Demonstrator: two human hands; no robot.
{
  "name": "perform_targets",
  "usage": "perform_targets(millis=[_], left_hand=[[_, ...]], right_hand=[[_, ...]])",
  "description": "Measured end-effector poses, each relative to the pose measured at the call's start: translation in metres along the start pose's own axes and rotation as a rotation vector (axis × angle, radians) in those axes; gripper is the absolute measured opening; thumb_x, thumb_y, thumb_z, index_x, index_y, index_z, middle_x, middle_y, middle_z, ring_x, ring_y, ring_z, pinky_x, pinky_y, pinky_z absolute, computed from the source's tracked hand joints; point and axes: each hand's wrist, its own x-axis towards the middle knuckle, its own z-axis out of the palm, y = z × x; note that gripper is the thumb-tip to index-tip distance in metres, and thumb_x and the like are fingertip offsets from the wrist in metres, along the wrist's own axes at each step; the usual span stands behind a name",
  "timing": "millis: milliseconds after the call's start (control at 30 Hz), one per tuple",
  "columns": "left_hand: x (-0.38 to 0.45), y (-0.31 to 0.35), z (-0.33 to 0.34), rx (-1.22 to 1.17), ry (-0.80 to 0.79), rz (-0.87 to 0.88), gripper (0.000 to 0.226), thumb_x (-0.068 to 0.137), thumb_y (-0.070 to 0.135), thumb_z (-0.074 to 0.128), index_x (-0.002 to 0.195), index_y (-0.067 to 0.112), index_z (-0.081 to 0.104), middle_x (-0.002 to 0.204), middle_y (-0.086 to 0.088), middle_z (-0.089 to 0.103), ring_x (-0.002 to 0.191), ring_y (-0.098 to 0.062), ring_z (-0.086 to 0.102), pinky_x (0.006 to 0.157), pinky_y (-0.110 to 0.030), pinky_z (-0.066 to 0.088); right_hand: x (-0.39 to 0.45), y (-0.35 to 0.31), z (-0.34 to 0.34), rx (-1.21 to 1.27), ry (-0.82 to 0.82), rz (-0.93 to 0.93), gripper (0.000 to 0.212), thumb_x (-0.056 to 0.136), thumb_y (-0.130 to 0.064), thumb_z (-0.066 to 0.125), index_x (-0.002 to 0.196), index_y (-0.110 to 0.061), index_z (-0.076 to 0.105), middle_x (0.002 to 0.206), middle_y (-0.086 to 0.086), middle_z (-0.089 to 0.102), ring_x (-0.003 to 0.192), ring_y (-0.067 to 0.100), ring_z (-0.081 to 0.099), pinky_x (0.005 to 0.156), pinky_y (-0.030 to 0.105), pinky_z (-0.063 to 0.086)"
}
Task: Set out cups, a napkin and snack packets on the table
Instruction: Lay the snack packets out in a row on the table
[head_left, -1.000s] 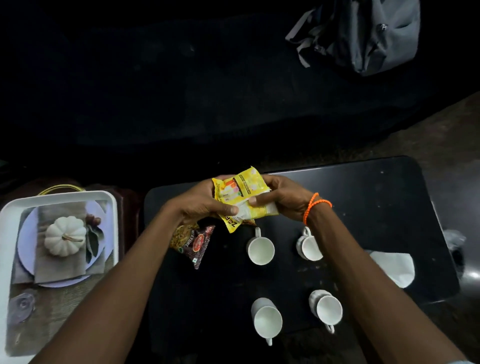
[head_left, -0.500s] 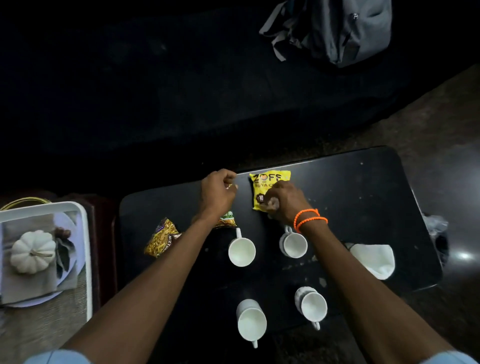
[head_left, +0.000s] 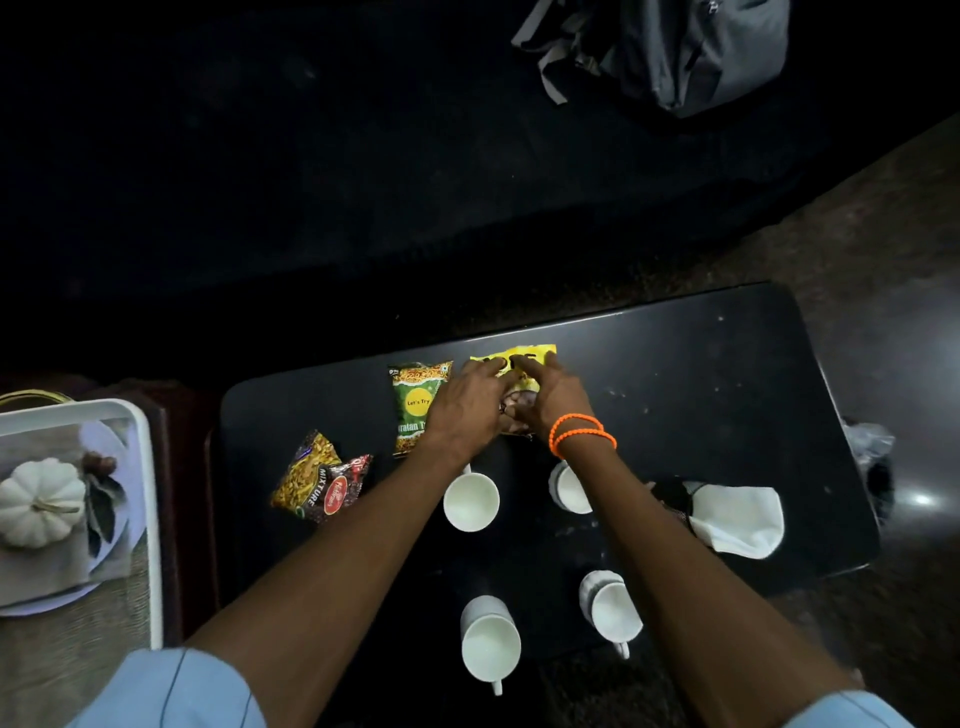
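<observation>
Three snack packets lie along the far side of the black table (head_left: 701, 364): a yellow one (head_left: 537, 354), a green one (head_left: 413, 405) to its left, and a dark "Mixture" packet (head_left: 322, 480) further left. My left hand (head_left: 467, 410) and my right hand (head_left: 553, 402) meet over the yellow packet, with straight fingers resting on its top. The left hand also covers the green packet's right edge. Several white cups sit nearer me, among them one (head_left: 471, 501) under my left forearm and one (head_left: 490, 644) at the front. A white napkin (head_left: 737, 519) lies at the right.
A white tray (head_left: 148, 519) with a white pumpkin (head_left: 39, 501) on a plate stands left of the table. A grey backpack (head_left: 701, 47) lies on the dark surface beyond. A crumpled plastic bag (head_left: 870, 447) sits off the table's right edge.
The yellow packet came down from my hands onto the table. The green packet now lies flat beside it, and my left hand has shifted right to join the right hand on the yellow one.
</observation>
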Motion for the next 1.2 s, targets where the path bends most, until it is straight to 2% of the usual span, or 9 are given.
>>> perform_targets(millis=[400, 533, 633, 733, 867, 967, 1000, 1100, 1200], left_hand=[[-0.004, -0.001, -0.001, -0.032, -0.005, -0.041, 0.084, 0.084, 0.035, 0.083, 0.157, 0.028, 0.042, 0.166, -0.006, 0.038, 0.151, -0.033, 0.035, 0.112, -0.048, 0.044], [-0.047, -0.018, -0.019, -0.355, 0.320, -0.146, 0.067, 0.091, 0.030, 0.078, 0.152, 0.019, 0.053, 0.159, -0.007, 0.050, 0.148, -0.026, 0.042, 0.119, -0.032, 0.034], [-0.100, -0.046, -0.025, -0.510, 0.734, -0.397, 0.047, 0.093, 0.026, 0.076, 0.138, 0.018, 0.066, 0.140, -0.006, 0.064, 0.130, -0.018, 0.053, 0.108, -0.010, 0.031], [-0.148, -0.076, -0.010, -0.648, 0.967, -0.860, 0.046, 0.090, 0.025, 0.078, 0.131, 0.008, 0.066, 0.133, -0.020, 0.060, 0.128, -0.035, 0.055, 0.111, -0.038, 0.043], [-0.181, -0.110, 0.024, -1.018, 0.663, -1.519, 0.060, 0.093, 0.046, 0.070, 0.129, -0.002, 0.064, 0.138, -0.031, 0.059, 0.130, -0.047, 0.055, 0.111, -0.050, 0.045], [-0.178, -0.111, 0.030, -1.718, 0.573, -1.408, 0.053, 0.099, 0.050, 0.061, 0.127, 0.005, 0.066, 0.122, -0.018, 0.071, 0.107, -0.034, 0.069, 0.084, -0.041, 0.058], [-0.176, -0.113, 0.031, -1.803, 0.587, -1.350, 0.049, 0.099, 0.046, 0.064, 0.126, 0.006, 0.067, 0.117, -0.017, 0.072, 0.099, -0.032, 0.071, 0.077, -0.038, 0.058], [-0.170, -0.120, 0.029, -1.707, 0.638, -1.217, 0.037, 0.095, 0.026, 0.074, 0.121, 0.000, 0.071, 0.107, -0.019, 0.077, 0.083, -0.028, 0.073, 0.068, -0.032, 0.058], [-0.165, -0.120, 0.011, -1.544, 0.701, -1.027, 0.044, 0.090, 0.021, 0.080, 0.129, 0.007, 0.065, 0.115, -0.012, 0.076, 0.089, -0.021, 0.074, 0.068, -0.029, 0.057]], right_hand=[[0.000, -0.008, 0.002, -0.024, -0.029, 0.061, 0.075, 0.082, -0.013, 0.080, 0.149, -0.026, 0.049, 0.161, 0.016, 0.034, 0.134, 0.038, 0.051, 0.108, 0.039, 0.046], [-0.010, -0.029, 0.005, 0.080, 0.178, 0.050, 0.071, 0.085, -0.009, 0.077, 0.149, -0.019, 0.049, 0.162, 0.018, 0.031, 0.140, 0.037, 0.044, 0.111, 0.040, 0.042], [-0.026, -0.068, 0.019, 0.197, 0.295, -0.146, 0.050, 0.086, -0.011, 0.072, 0.134, -0.011, 0.062, 0.139, 0.018, 0.057, 0.125, 0.036, 0.057, 0.102, 0.038, 0.047], [-0.036, -0.112, 0.047, 0.223, 0.033, -0.251, 0.040, 0.087, -0.020, 0.074, 0.125, -0.011, 0.069, 0.120, 0.015, 0.073, 0.108, 0.033, 0.069, 0.095, 0.035, 0.054], [-0.040, -0.153, 0.097, 0.029, -0.237, -0.192, 0.046, 0.086, -0.040, 0.075, 0.117, -0.007, 0.069, 0.115, 0.019, 0.072, 0.107, 0.035, 0.067, 0.089, 0.035, 0.054], [-0.041, -0.166, 0.123, 0.053, -0.334, -0.057, 0.052, 0.083, -0.048, 0.076, 0.108, -0.003, 0.073, 0.109, 0.019, 0.074, 0.100, 0.035, 0.070, 0.081, 0.034, 0.054], [-0.041, -0.167, 0.129, 0.102, -0.363, -0.026, 0.050, 0.082, -0.048, 0.077, 0.106, -0.004, 0.075, 0.106, 0.017, 0.076, 0.096, 0.032, 0.071, 0.078, 0.031, 0.052], [-0.043, -0.166, 0.133, 0.294, -0.429, 0.043, 0.051, 0.077, -0.049, 0.082, 0.103, -0.006, 0.077, 0.097, 0.010, 0.078, 0.086, 0.025, 0.071, 0.074, 0.030, 0.054], [-0.041, -0.159, 0.114, 0.583, -0.444, 0.083, 0.057, 0.072, -0.040, 0.090, 0.112, -0.004, 0.073, 0.106, 0.011, 0.078, 0.099, 0.030, 0.075, 0.087, 0.043, 0.062]])
